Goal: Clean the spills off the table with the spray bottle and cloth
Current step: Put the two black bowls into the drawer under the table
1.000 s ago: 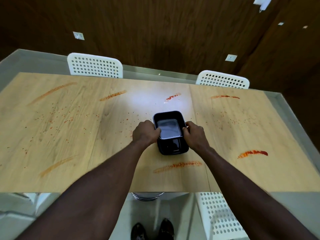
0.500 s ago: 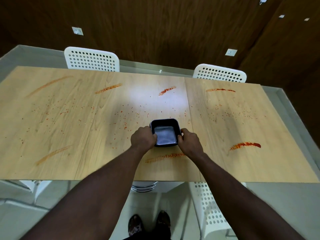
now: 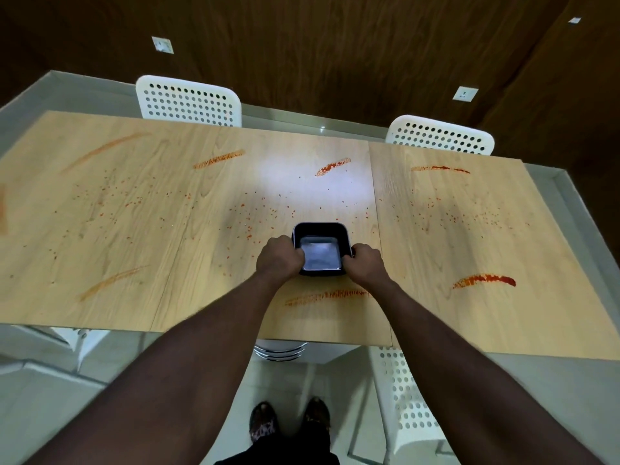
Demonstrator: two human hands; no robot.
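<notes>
The place looks like a dining or meeting room. A long pale-wood surface fills the middle. 2 white perforated chairs are pushed in along its far side, and 1 more chair is on the near side. Behind them stands a dark wood-panelled wall with 2 sockets. The floor is pale and glossy.

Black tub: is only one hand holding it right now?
No, the left hand grips the left rim of the black tub and the right hand grips its right rim.
</notes>
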